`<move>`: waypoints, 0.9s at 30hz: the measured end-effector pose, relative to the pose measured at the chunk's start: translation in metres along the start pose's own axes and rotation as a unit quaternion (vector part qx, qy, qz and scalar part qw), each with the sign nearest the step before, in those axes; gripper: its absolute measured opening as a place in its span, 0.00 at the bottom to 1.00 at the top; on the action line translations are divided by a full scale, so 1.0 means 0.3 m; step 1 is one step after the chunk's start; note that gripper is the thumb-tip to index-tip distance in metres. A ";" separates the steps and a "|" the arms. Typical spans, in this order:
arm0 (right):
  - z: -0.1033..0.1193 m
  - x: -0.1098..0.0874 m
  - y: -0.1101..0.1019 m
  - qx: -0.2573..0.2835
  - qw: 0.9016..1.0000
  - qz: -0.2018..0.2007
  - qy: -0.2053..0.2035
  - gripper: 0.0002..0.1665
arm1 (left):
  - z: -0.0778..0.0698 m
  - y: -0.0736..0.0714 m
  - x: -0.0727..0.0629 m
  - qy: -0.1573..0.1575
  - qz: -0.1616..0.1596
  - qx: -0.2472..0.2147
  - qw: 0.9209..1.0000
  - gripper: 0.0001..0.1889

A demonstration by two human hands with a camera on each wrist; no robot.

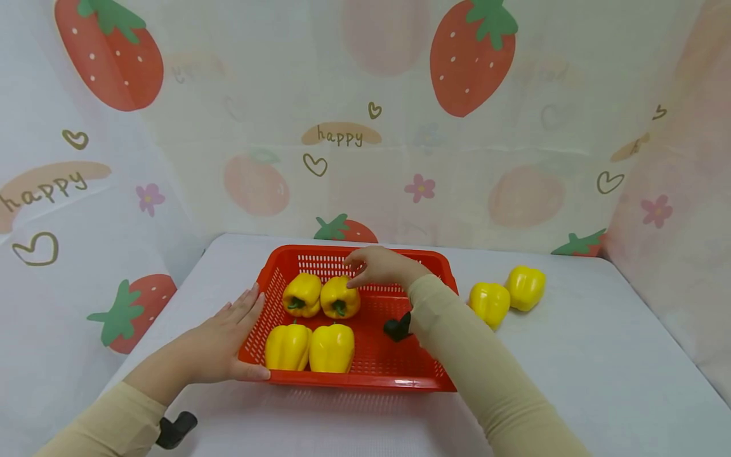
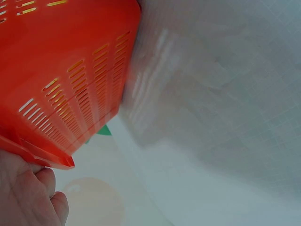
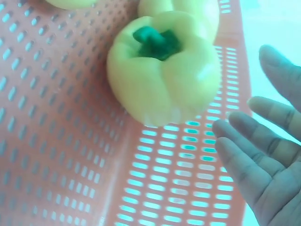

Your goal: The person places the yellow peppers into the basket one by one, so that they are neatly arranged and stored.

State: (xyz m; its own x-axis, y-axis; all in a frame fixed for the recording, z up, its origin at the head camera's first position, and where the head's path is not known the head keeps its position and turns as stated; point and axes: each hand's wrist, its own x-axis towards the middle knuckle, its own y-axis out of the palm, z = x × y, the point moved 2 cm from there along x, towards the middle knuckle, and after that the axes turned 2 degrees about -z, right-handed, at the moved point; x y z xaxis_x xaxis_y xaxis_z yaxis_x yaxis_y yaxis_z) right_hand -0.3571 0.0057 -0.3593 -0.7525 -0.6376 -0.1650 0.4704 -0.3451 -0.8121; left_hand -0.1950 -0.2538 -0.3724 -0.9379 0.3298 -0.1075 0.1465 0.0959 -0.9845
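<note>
The right hand hangs over the upper middle of the red basket, its fingers spread and holding nothing. The left hand rests with rather straight fingers along the basket's left side, its thumb on the lower left corner.

The back-row right pepper lies just left of and below the right hand; the right wrist view shows a gap to the fingertips. Its long axis runs toward the bottom of the frame, stem end foremost. The back-row left pepper is beside it, and two front peppers stand below.

Farther out, two loose peppers lie on the table at right of the frame, beyond the right sleeve. The relation that matters, I judge, is this: they are rightward, outside the basket, and the right hand is nearer.
</note>
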 end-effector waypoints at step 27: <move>-0.026 -0.178 -0.197 0.039 0.998 -0.034 -0.044 0.24 | -0.006 -0.007 -0.006 -0.004 0.002 -0.004 1.000 0.66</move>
State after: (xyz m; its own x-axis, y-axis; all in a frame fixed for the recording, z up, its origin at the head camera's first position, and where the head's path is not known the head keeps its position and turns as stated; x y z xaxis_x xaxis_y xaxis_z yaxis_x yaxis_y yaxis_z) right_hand -0.3483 0.0654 -0.3069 -0.7418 -0.6680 -0.0592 0.4573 -0.4393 -0.7733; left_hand -0.1929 -0.2529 -0.3699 -0.9400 0.3223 -0.1118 0.1519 0.1019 -0.9831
